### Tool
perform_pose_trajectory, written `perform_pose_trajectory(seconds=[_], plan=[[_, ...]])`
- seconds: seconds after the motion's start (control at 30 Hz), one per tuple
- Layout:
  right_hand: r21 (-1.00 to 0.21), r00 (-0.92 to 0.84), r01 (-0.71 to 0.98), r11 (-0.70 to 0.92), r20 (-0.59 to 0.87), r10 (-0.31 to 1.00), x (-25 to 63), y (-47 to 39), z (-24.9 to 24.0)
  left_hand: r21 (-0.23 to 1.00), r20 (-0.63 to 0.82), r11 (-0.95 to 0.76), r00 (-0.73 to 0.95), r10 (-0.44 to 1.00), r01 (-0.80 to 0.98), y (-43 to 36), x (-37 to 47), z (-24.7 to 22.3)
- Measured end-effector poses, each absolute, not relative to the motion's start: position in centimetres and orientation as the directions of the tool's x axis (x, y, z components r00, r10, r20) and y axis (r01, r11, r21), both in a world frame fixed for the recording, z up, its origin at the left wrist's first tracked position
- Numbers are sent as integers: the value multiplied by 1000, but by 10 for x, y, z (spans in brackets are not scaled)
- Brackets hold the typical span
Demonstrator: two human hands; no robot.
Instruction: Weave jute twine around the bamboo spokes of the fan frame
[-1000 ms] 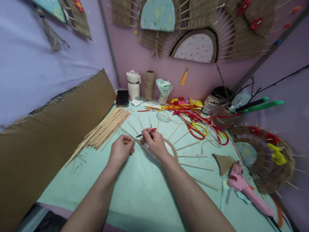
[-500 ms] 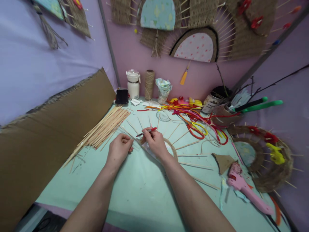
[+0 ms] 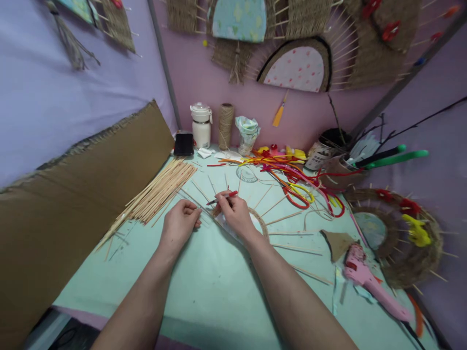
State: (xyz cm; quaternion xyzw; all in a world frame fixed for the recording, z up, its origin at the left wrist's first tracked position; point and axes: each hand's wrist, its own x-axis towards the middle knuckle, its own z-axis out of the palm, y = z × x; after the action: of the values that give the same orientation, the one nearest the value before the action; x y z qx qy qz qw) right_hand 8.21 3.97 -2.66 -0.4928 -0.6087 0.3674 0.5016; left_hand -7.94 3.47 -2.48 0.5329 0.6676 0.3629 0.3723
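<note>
My right hand (image 3: 235,214) is closed round a red pen (image 3: 230,194), its dark tip pointing left over the sticks. Beneath that hand lies a half-round piece with a twine rim (image 3: 263,224), and thin sticks (image 3: 284,218) fan out from it. To the left, my left hand (image 3: 179,221) has its fingers curled together beside a clear ruler (image 3: 204,214) and the end of a stick; whatever its fingertips pinch is too small to make out. A bundle of wooden sticks (image 3: 164,192) lies further left.
A cardboard sheet (image 3: 91,180) stands on the left. Bottle (image 3: 201,127), twine spool (image 3: 225,127) and protractor (image 3: 246,174) are at the back. Scissors (image 3: 296,198) lie among coloured stems. On the right are a pink glue gun (image 3: 379,289) and a woven ring (image 3: 426,257).
Both hands and the pen stay almost where they were. The view has shifted very slightly.
</note>
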Motion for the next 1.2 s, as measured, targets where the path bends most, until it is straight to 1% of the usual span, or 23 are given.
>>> perform_pose_trajectory(seconds=[0.43,0.63,0.9,1.03,1.2], plan=[[-941,-22,236,245,246,969,82,40,-27,873,-91,154,-156,984,462,37,-81,-29],[-943,-34,231,240,238,971,82,40,-28,870,-125,180,-148,981,458,35,-81,-28],[-931,-66,282,234,224,972,82,39,-27,863,-176,221,-139,974,455,36,-82,-31],[-921,-52,317,227,222,974,82,39,-27,863,-204,240,-128,971,445,38,-84,-33],[-924,-59,314,220,213,975,81,39,-27,861,-196,236,-133,971,451,36,-83,-30]])
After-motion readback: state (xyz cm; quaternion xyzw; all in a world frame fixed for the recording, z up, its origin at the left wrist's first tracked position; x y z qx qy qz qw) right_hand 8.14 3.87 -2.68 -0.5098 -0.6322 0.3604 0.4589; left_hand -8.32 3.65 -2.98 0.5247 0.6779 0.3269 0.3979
